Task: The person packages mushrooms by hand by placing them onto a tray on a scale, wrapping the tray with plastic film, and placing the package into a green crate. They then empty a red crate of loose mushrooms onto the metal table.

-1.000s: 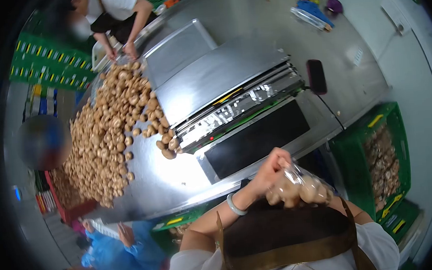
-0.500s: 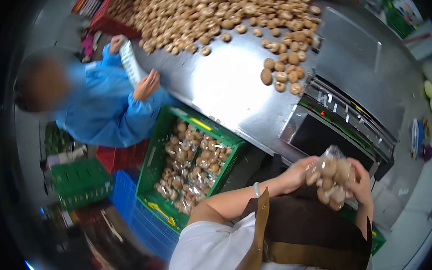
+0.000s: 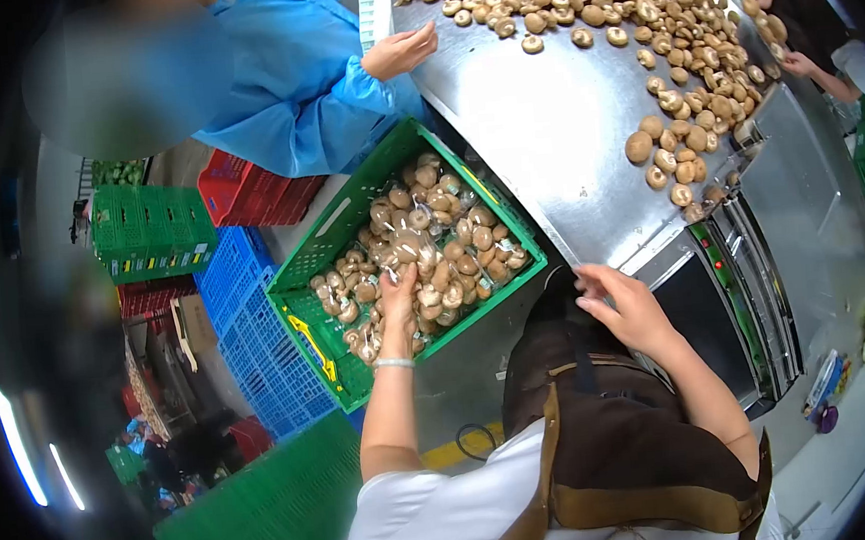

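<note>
My left hand [image 3: 397, 298] is over the green crate [image 3: 325, 232], its fingers around a clear bag of mushrooms [image 3: 413, 251] that rests on other bagged mushrooms. A pale band circles that wrist. My right hand [image 3: 624, 305] is raised beside the front edge of the metal table [image 3: 573, 195], fingers apart and holding nothing. Loose brown mushrooms [image 3: 685, 147] lie on the table beyond it. To the right of this hand stands the sealing machine [image 3: 745, 288] with a red light.
A person in a blue gown [image 3: 289, 79] stands beyond the green crate. Another person's hands [image 3: 789, 62] are at the far right. Blue crates [image 3: 266, 332], red crates [image 3: 251, 187] and stacked green crates [image 3: 149, 230] stand left. Green crates [image 3: 269, 507] are at the lower left.
My left hand has moved left with the bag from in front of the machine to the green crate. My right hand has let go of the bag. The view has turned toward the crate.
</note>
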